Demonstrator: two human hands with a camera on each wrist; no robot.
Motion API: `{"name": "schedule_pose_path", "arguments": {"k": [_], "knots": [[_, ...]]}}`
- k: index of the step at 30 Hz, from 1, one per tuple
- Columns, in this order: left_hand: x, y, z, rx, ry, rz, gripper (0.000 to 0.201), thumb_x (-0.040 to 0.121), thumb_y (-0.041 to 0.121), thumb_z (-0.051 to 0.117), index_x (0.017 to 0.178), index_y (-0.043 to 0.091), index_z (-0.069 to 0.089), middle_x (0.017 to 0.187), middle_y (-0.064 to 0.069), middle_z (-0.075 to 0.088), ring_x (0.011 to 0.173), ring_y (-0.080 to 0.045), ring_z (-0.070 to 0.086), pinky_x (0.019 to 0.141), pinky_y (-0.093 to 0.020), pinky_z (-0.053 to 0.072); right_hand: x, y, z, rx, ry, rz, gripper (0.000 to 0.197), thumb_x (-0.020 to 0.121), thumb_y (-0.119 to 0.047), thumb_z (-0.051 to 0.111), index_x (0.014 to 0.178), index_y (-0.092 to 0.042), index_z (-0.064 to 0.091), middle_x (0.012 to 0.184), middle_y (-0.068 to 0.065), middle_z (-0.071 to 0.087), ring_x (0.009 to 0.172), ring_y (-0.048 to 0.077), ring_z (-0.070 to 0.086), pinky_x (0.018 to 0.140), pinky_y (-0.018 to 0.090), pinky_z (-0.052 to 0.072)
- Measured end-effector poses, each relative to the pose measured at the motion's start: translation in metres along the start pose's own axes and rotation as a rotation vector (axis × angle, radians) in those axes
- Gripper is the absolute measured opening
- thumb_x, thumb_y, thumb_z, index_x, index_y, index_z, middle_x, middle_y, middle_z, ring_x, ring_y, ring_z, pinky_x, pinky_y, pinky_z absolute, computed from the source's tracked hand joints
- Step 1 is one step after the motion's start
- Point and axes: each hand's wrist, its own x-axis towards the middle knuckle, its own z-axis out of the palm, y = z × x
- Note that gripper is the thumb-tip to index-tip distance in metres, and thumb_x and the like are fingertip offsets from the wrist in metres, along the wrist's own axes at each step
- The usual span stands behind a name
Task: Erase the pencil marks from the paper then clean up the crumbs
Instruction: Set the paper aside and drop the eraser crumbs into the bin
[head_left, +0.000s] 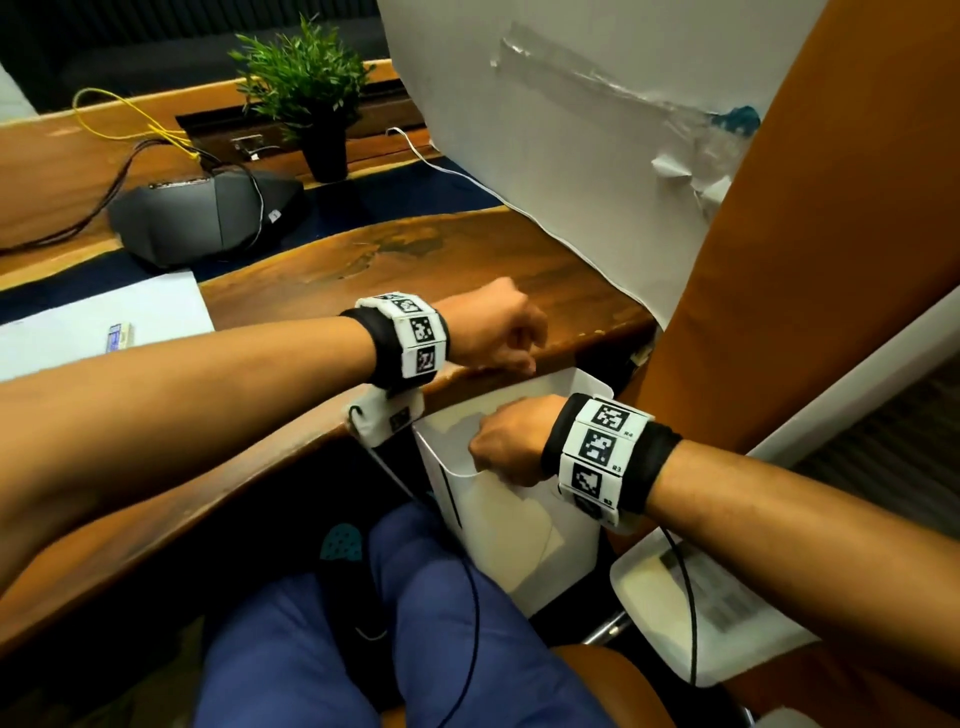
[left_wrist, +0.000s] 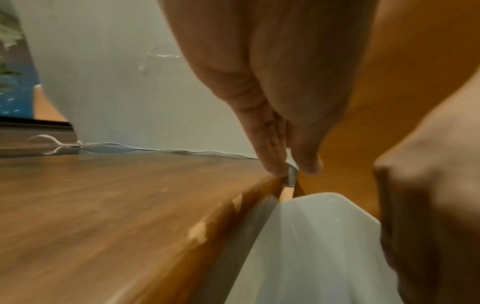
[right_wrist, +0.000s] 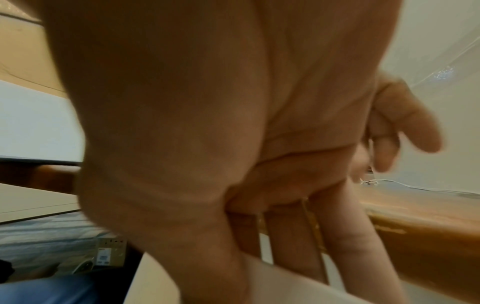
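One bin (head_left: 519, 519), one eraser (head_left: 118, 336), one plant (head_left: 304, 78)

Wooden desk (head_left: 426, 260), potted plant (head_left: 311, 98), grey conference phone (head_left: 202, 215), orange chair back (head_left: 841, 234), patterned carpet (right_wrist: 46, 242)

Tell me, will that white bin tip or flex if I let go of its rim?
Probably light: the right hand alone holds the bin by its rim below the table edge. Its thin walls look flexible. Nothing visibly supports it underneath, so it would likely drop or tip.
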Motion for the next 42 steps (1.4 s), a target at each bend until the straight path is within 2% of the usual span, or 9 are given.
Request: {"name": "schedule_pose_path", "arguments": {"k": [5,9,12,14,17,21,31,36,42], "knots": [[0.012,0.011,0.006,0.112,-0.162,-0.034,0.038,0.079,-0.005,0.068,0.110,0.016,0.075,0.099,0.001,0.075,0.080,-0.012,0.067,0.070,-0.014,0.051,-0.004,-0.004,-0.001,-0.004,-0.015,0.014,0.033,0.091,-0.006,0.065,0.124,-0.010,0.066,0.124,0.012,0.065,0.107,0.036,0.065,0.077,0.035,0.050],[-0.011,0.006,-0.010,-0.112,-0.016,-0.136,0.024,0.087,0.009,0.071,0.111,0.013,0.071,0.087,0.004,0.074,0.071,-0.002,0.070,0.070,-0.026,0.060,-0.004,-0.003,0.000,-0.014,0.001,0.003,0.034,0.091,-0.006,0.065,0.125,-0.009,0.066,0.123,0.013,0.065,0.107,0.035,0.064,0.076,0.035,0.048],[-0.044,-0.018,-0.031,-0.033,0.054,-0.351,0.033,0.092,0.005,0.059,0.122,0.015,0.066,0.114,-0.004,0.070,0.095,-0.009,0.070,0.085,-0.034,0.058,-0.002,-0.002,0.000,-0.011,-0.013,-0.017,0.031,0.090,-0.002,0.064,0.120,-0.006,0.068,0.115,0.014,0.068,0.102,0.035,0.066,0.072,0.034,0.047],[-0.074,-0.037,-0.035,0.181,-0.116,-0.576,0.056,0.093,0.033,0.064,0.143,0.014,0.047,0.142,-0.011,0.054,0.124,-0.025,0.056,0.104,-0.039,0.046,-0.002,-0.001,-0.001,-0.013,-0.026,-0.024,0.024,0.089,0.000,0.064,0.112,-0.005,0.069,0.106,0.013,0.069,0.096,0.034,0.067,0.069,0.033,0.046],[-0.124,-0.047,-0.011,0.263,-0.550,-0.783,0.133,0.068,0.075,0.069,0.156,0.008,-0.005,0.164,-0.016,-0.003,0.150,-0.033,0.012,0.120,-0.042,0.020,-0.001,-0.002,-0.002,-0.025,-0.029,-0.027,0.020,0.087,0.000,0.065,0.105,-0.005,0.071,0.099,0.012,0.069,0.092,0.033,0.067,0.068,0.033,0.047],[-0.141,-0.019,0.035,0.220,-0.497,-0.727,0.168,0.043,0.073,0.083,0.148,0.003,-0.029,0.156,-0.018,-0.033,0.145,-0.037,-0.026,0.121,-0.048,-0.006,0.000,-0.004,-0.004,-0.023,-0.034,-0.010,0.016,0.087,-0.001,0.067,0.102,-0.006,0.071,0.087,0.005,0.061,0.082,0.028,0.062,0.065,0.032,0.044],[-0.043,0.005,0.058,0.404,-0.403,-0.447,0.176,0.033,0.049,0.098,0.148,0.006,-0.029,0.157,-0.016,-0.032,0.147,-0.033,-0.023,0.121,-0.045,-0.007,-0.012,-0.010,-0.010,0.009,-0.027,0.036,0.035,0.093,-0.008,0.066,0.128,-0.005,0.061,0.123,0.015,0.064,0.112,0.033,0.061,0.074,0.029,0.036],[-0.057,-0.011,0.035,0.145,-0.431,-0.016,0.117,0.066,0.006,0.081,0.156,0.010,0.007,0.164,-0.014,0.005,0.151,-0.029,0.007,0.122,-0.050,0.010,-0.007,-0.009,-0.007,-0.019,-0.044,0.047,0.026,0.091,-0.009,0.067,0.118,-0.007,0.067,0.119,0.011,0.066,0.110,0.032,0.064,0.073,0.032,0.041],[-0.044,-0.020,0.005,0.083,-0.221,-0.340,0.093,0.086,-0.004,0.052,0.158,0.021,-0.001,0.165,-0.004,-0.007,0.151,-0.025,0.009,0.122,-0.042,0.017,-0.003,-0.007,-0.007,-0.007,-0.046,0.029,0.023,0.092,-0.007,0.065,0.115,-0.007,0.068,0.120,0.013,0.065,0.105,0.033,0.064,0.072,0.030,0.041]]}}
